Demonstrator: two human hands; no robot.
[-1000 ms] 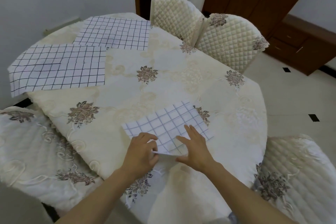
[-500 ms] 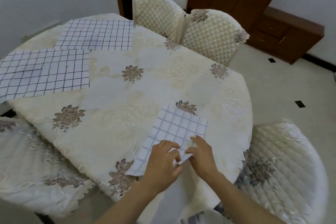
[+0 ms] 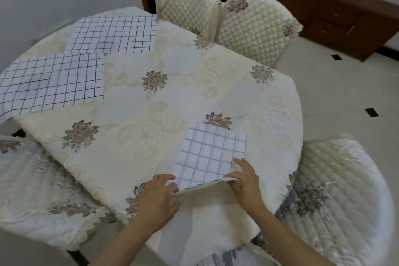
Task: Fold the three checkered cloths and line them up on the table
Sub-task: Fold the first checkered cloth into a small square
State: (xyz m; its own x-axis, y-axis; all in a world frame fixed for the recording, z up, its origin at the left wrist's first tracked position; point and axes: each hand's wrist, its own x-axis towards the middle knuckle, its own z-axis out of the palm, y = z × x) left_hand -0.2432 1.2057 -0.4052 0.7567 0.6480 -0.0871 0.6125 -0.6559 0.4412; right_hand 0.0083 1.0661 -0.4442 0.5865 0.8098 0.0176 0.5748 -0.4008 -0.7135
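A small folded white cloth with a pale blue check (image 3: 212,154) lies at the near edge of the round table (image 3: 172,97). My right hand (image 3: 246,181) pinches its near right corner, thumb under the lifted edge and fingers on top. My left hand (image 3: 158,197) is at the near left corner, its fingertips touching the cloth's edge, fingers loosely spread. Two larger dark-checked cloths lie flat at the far left: one (image 3: 51,84) hangs over the left rim, the other (image 3: 114,35) sits behind it.
The table wears a cream floral tablecloth. Quilted chairs stand at the back (image 3: 185,4) and back right (image 3: 254,28), another at the near right (image 3: 341,201), and one at the left (image 3: 32,190). A dark wooden cabinet (image 3: 354,19) is beyond.
The small cloth has gone from a wide rectangle to a smaller square-like fold near the table edge. My hands have moved apart to its two near corners, and my view has shifted right.
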